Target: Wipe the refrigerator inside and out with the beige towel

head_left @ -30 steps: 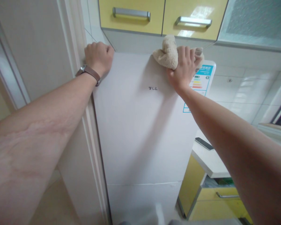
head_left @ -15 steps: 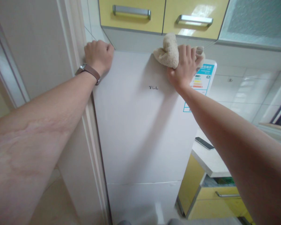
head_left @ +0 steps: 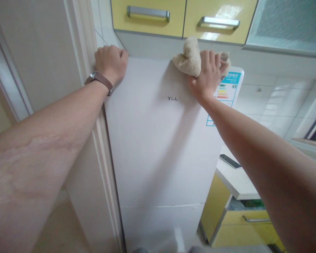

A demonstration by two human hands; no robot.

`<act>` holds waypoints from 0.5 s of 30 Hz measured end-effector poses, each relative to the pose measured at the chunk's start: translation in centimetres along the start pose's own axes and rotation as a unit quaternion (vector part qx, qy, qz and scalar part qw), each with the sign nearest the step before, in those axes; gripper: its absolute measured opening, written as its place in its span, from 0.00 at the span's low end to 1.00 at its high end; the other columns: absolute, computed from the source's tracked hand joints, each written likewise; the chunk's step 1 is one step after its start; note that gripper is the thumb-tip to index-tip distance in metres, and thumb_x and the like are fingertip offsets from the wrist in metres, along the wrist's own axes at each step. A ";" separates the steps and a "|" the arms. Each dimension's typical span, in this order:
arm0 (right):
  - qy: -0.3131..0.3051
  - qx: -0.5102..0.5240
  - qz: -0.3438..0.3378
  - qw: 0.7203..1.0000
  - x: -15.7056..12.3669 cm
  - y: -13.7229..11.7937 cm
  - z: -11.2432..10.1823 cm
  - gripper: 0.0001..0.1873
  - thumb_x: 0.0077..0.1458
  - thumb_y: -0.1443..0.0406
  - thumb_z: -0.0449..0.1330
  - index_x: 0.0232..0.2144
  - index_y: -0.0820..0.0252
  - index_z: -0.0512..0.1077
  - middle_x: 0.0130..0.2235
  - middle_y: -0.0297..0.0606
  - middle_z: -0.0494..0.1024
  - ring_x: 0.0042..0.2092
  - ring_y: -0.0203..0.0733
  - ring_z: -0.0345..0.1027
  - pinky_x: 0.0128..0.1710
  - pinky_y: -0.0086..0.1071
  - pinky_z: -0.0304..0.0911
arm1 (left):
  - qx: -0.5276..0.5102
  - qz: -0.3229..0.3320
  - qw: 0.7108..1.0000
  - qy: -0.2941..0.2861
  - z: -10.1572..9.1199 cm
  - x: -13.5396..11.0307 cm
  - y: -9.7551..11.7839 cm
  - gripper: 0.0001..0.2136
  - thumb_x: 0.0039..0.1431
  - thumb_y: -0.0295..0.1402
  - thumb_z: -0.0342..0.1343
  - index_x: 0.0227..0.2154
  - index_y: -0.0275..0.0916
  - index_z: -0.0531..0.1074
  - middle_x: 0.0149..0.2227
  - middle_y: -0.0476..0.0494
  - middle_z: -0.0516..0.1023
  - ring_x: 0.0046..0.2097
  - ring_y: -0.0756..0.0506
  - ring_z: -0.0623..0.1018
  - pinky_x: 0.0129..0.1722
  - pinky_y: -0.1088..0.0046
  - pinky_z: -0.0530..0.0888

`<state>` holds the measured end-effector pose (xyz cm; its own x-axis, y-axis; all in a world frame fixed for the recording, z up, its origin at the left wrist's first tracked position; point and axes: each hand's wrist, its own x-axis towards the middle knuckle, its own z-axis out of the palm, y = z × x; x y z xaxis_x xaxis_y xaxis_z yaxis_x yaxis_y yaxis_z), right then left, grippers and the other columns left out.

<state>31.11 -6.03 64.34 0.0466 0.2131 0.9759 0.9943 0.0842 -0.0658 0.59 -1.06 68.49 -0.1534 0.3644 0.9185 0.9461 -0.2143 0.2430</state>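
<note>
A white refrigerator (head_left: 158, 147) with a TCL logo stands upright in front of me. Against its upper right front, my right hand (head_left: 206, 77) presses a crumpled beige cloth (head_left: 191, 58), fingers curled over it. Part of the cloth bulges out left of the hand and part shows at the right. My left hand (head_left: 112, 61) is closed in a fist at the refrigerator's top left corner, with a brown-strapped watch (head_left: 101, 80) on the wrist. Its fingertips are hidden. An energy label (head_left: 228, 93) on the door's right side is partly covered by my right forearm.
Yellow wall cabinets (head_left: 150, 26) with metal handles hang just above the refrigerator. A door frame (head_left: 102, 151) runs close along its left side. At the right, a phone (head_left: 230, 161) lies on a white countertop (head_left: 242, 184) over yellow drawers (head_left: 242, 233).
</note>
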 end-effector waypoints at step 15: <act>0.040 0.024 -0.029 0.998 0.2 0.5 0.7 0.23 0.55 0.59 0.54 0.53 0.38 0.59 0.60 0.40 0.69 0.62 0.58 0.52 0.59 0.59 0.47 | 0.028 -0.016 0.999 0.009 -0.1 -0.1 0.2 0.28 0.73 0.42 0.38 0.56 0.33 0.78 0.58 0.34 0.79 0.60 0.33 0.75 0.60 0.50 0.65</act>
<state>31.58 -5.24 64.35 -0.0009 0.1275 0.9918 0.9898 0.1415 -0.0173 0.78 -1.22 68.49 -0.1881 0.3544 0.9160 0.9550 -0.1520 0.2549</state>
